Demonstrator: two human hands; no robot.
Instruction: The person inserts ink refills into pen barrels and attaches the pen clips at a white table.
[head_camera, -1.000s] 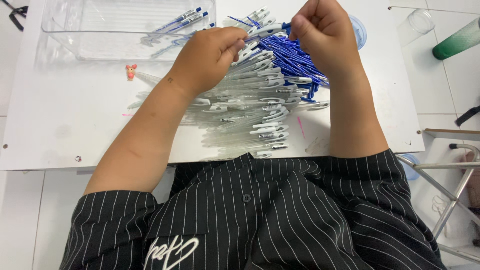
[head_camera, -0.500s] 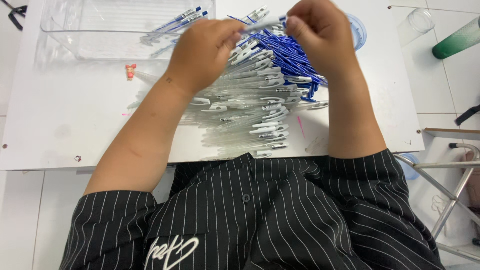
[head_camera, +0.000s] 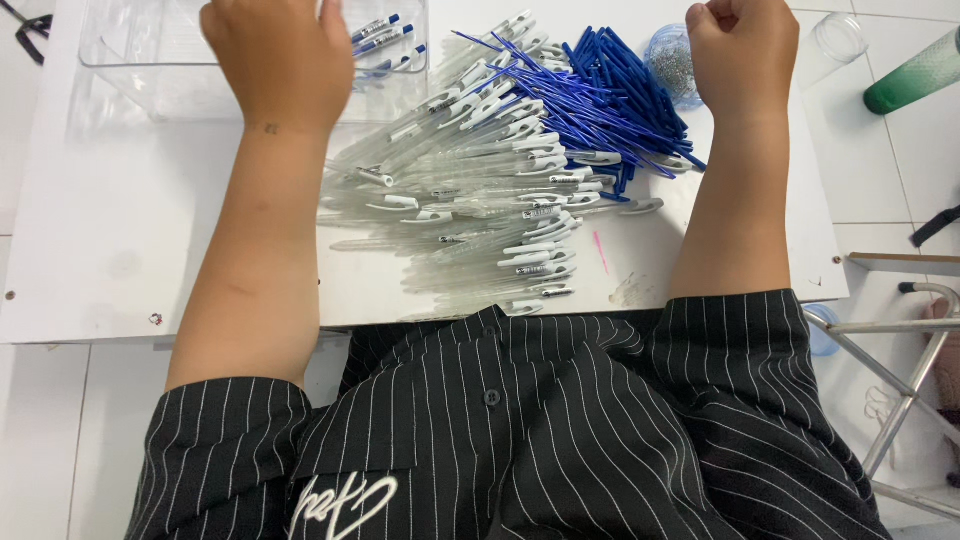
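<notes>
My left hand (head_camera: 275, 60) hovers over a clear plastic tray (head_camera: 150, 80) at the table's far left; its fingertips run off the top edge, so what it holds is hidden. A few assembled blue-and-white pens (head_camera: 382, 32) lie in the tray beside it. My right hand (head_camera: 745, 55) is curled into a fist at the far right, next to a small round clear tub of metal springs (head_camera: 670, 62). Between my arms lies a heap of clear pen barrels (head_camera: 480, 230), with a pile of blue pen refills (head_camera: 610, 100) behind it.
The white table (head_camera: 100, 260) ends just in front of my striped black shirt. A clear cup (head_camera: 838, 38) and a green bottle (head_camera: 915, 75) stand off the far right corner. A metal frame (head_camera: 900, 400) is on the floor at my right.
Both hands were close together over the pile, working on a pen. They have since parted: the left moved left over the tray, and the right moved right, beside the spring tub.
</notes>
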